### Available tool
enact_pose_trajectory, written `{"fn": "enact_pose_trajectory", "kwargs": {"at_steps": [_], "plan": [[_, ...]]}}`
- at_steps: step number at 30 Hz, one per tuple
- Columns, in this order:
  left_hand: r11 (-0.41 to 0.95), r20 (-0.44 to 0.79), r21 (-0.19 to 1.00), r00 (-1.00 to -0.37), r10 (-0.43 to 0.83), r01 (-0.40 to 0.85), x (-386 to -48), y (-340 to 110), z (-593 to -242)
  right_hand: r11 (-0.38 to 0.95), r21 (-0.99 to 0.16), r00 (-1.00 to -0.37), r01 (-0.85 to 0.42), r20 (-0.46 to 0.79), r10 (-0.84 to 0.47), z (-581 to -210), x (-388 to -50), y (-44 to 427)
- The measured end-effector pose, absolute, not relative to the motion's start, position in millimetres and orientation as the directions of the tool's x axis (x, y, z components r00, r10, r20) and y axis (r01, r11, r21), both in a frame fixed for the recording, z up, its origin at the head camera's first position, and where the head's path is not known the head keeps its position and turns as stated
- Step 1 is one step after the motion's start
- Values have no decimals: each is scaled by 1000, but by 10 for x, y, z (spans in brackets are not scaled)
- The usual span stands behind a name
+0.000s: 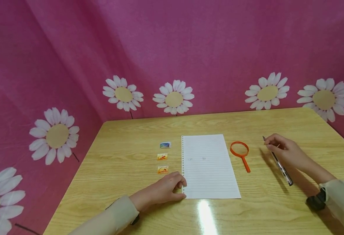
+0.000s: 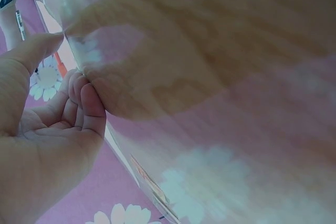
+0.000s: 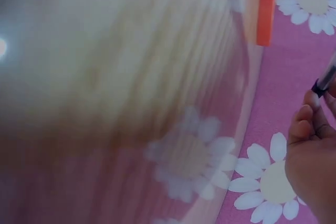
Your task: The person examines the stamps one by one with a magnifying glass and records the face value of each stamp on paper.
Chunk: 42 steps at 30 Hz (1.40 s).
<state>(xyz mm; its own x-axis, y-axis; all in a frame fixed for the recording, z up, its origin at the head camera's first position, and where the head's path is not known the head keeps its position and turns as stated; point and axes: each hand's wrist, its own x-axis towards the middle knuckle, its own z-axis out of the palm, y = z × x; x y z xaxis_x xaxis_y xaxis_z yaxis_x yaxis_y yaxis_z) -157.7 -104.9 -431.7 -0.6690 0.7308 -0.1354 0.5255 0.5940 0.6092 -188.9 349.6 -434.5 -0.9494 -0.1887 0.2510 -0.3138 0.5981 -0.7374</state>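
In the head view, my left hand [image 1: 168, 188] rests at the lower left edge of a lined paper sheet [image 1: 211, 179], thumb and bent fingertips touching down there. The left wrist view shows this hand [image 2: 58, 103] with its fingers curled loosely against the tabletop. Handwritten numbers stand on the sheet, which has punched holes along its left side. Over the table's right side, my right hand [image 1: 289, 152] pinches a clear-barrelled pen [image 1: 283, 173] near its tip. The pen slants down toward me. In the right wrist view, the pen [image 3: 329, 74] is partly cut off by the frame edge.
An orange magnifying glass [image 1: 245, 163] lies between the sheet and my right hand. Left of the sheet, three small stamp-like pictures [image 1: 162, 156] lie in a column. The wooden table [image 1: 125, 147] ends at a pink curtain [image 1: 207, 49] with daisies.
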Motion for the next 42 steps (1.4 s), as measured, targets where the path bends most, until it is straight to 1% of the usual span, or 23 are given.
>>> {"fn": "enact_pose_trajectory", "kwargs": {"at_steps": [7,17,22,29,34,37,40,42], "plan": [[596,-135,606,-671,729,526,-1574,-1051,-4315,690,-646,-945,-327,216,-245,-4365,-2040,3440],[601,-141,600,-670,729,527,-1577,-1045,-4306,741,-592,-947,-316,152,-282,-4397,-2158,3373],[586,-125,603,-661,740,542,-1581,-1047,-4310,749,-572,-937,-335,119,-329,-4440,-2189,3369],[583,-124,601,-657,744,547,-1576,-1060,-4308,757,-535,-921,-375,122,-370,-4467,-2214,3354],[583,-113,593,-660,743,555,-1574,-1065,-4307,751,-527,-905,-398,93,-414,-4446,-2228,3347],[576,-105,597,-657,747,558,-1578,-1056,-4311,750,-509,-894,-422,96,-437,-4437,-2214,3359],[580,-112,617,-670,734,532,-1580,-1054,-4316,756,-490,-890,-435,107,-443,-4438,-2201,3358],[588,-117,638,-691,713,498,-1583,-1064,-4309,749,-488,-885,-448,125,-448,-4444,-2207,3342]]}}
